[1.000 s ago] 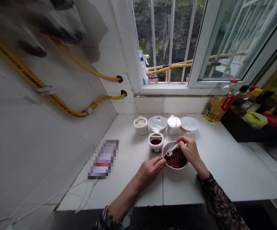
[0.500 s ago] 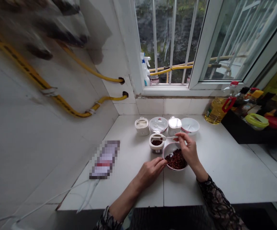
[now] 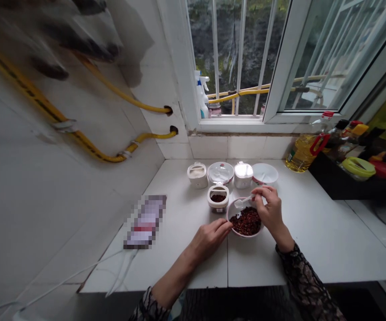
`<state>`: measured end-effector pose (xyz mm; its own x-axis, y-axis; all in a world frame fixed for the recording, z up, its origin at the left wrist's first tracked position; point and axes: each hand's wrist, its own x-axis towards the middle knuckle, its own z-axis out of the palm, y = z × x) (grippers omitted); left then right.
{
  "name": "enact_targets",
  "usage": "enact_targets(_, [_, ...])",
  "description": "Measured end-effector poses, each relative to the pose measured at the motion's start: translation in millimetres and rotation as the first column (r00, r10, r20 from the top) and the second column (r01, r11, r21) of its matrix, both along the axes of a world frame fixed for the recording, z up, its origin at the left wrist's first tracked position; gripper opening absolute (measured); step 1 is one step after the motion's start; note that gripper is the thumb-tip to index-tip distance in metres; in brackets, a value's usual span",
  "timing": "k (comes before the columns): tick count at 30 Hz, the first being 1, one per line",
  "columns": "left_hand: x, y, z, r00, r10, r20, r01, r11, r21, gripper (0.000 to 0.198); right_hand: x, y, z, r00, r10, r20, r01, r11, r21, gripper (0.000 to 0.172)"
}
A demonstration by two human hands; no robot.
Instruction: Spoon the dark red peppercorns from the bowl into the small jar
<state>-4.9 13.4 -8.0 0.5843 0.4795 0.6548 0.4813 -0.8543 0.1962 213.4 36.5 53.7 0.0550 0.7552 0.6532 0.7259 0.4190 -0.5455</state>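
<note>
A bowl [image 3: 238,234] with a pink rim holds dark red dried bits [image 3: 248,221]. My left hand [image 3: 210,238] grips the bowl's left rim between thumb and fingers. Pinched in my right hand [image 3: 269,208] is a small white spoon [image 3: 242,203], its scoop over the back left of the bowl. The scoop looks empty. Just behind and left of the bowl stands an open jar [image 3: 218,206] with similar dark red contents.
Along the back are a white-lidded container [image 3: 197,175], a lidded bowl [image 3: 220,173], another container [image 3: 243,175] and a white bowl [image 3: 265,174]. A phone [image 3: 146,221] lies left. An oil bottle [image 3: 301,151] stands back right by a black rack [image 3: 330,178].
My right hand has moved right and slightly down with the spoon, whose scoop went from above the jar to over the bowl. My left hand stays on the rim.
</note>
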Motion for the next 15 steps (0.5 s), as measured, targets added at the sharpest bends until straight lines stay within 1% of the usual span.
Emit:
enact_targets(2, [0, 0, 0.8, 1.0, -0.001, 0.003, 0.001, 1.0, 0.0, 0.018, 3, 1, -1.2, 0.995, 0.035, 0.097, -0.031, 0.999, -0.043, 0.02])
enact_targets(5, [1, -1, 3.1, 1.0, -0.002, -0.002, 0.002, 1.0, 0.006, 0.019, 2, 2, -4.2, 0.966, 0.093, 0.242, -0.073, 0.993, -0.089, 0.019])
enact_targets(7, [1, -1, 4.1, 1.0, -0.002, -0.005, 0.002, 1.0, 0.007, 0.019, -2, 2, -6.5, 0.95, 0.121, 0.288, -0.091, 0.989, -0.114, 0.019])
enact_targets(10, [1, -1, 3.0, 1.0, 0.004, -0.004, -0.003, 1.0, 0.007, 0.02, -6, 1, -9.6, 0.946, 0.179, 0.271, -0.133, 0.975, -0.178, 0.019])
enact_targets(12, [0, -1, 0.9, 1.0, 0.009, -0.008, -0.009, 1.0, 0.005, 0.019, -8, 1, -10.7, 0.956, 0.2, 0.216, -0.153, 0.964, -0.218, 0.019])
enact_targets(15, [0, 0, -1.2, 1.0, 0.009, -0.014, -0.009, 1.0, 0.001, 0.019, -7, 2, -11.0, 0.975, 0.191, 0.109, -0.158, 0.954, -0.257, 0.021])
